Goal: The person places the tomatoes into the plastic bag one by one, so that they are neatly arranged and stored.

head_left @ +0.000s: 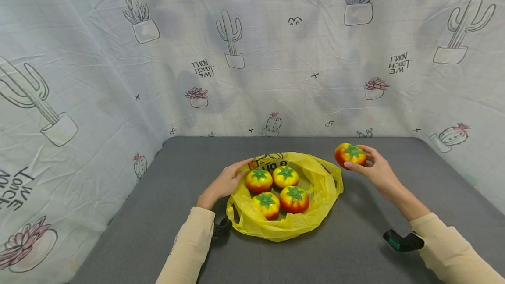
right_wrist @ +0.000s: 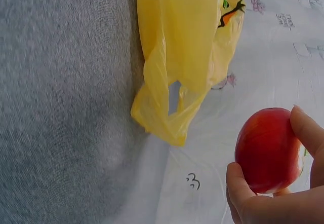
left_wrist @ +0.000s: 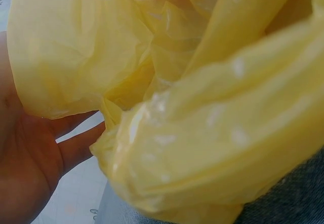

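Observation:
A yellow plastic bag [head_left: 280, 230] lies with its mouth spread wide, several red-and-yellow tomatoes [head_left: 294, 199] with green leafy tops inside it. My left hand [head_left: 222, 182] holds the bag's left rim; in the left wrist view, folds of yellow film hide part of that hand [left_wrist: 30, 158]. To the right of the bag, my right hand [head_left: 376, 170] grips another tomato [head_left: 350, 155] above the table, with its green top up. The right wrist view shows the red underside of this tomato [right_wrist: 268, 150] between thumb and fingers, apart from the bag [right_wrist: 182, 41].
The bag rests on a grey table [head_left: 173, 161]. Behind and beside it hangs a pale cloth [head_left: 260, 56] printed with potted cacti. One loop handle [right_wrist: 174, 127] of the bag sticks out on the right-hand side. Dark wrist devices [head_left: 404, 241] are worn under both forearms.

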`<state>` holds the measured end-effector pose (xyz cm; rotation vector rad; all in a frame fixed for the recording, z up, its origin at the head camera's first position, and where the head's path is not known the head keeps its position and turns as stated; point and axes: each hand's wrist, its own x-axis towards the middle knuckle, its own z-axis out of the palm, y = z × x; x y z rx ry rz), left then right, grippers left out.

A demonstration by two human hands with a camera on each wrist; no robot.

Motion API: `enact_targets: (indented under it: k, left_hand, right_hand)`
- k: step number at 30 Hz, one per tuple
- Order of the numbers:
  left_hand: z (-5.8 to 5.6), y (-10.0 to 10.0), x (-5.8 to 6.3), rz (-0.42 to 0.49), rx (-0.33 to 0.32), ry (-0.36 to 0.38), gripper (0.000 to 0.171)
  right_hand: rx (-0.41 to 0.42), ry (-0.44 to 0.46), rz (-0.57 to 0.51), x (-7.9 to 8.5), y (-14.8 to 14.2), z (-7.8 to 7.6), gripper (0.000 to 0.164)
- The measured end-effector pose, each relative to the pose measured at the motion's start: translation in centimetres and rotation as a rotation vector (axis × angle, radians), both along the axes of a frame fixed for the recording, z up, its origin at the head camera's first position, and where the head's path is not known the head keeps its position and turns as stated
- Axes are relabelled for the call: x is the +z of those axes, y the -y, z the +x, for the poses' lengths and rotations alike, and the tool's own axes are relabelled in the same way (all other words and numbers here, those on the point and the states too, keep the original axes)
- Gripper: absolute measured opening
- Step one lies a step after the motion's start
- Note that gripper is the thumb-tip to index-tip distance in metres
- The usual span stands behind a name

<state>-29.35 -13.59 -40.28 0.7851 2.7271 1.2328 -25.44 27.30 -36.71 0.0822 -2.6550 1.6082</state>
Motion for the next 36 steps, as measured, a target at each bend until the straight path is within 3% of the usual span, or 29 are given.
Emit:
enact_targets:
  k: [16, 36]
  left_hand:
    - [0.0, 0.0, 0.0, -0.013, -0.001, -0.004, 0.046]
    - [0.0, 0.0, -0.1, -0.009, 0.005, 0.000, 0.047]
  right_hand:
    - [0.095, 0.007, -0.011, -0.3, 1.9, 0.6, 0.081]
    - [0.135, 0.032, -0.011, -1.1, 3.3, 0.5, 0.079]
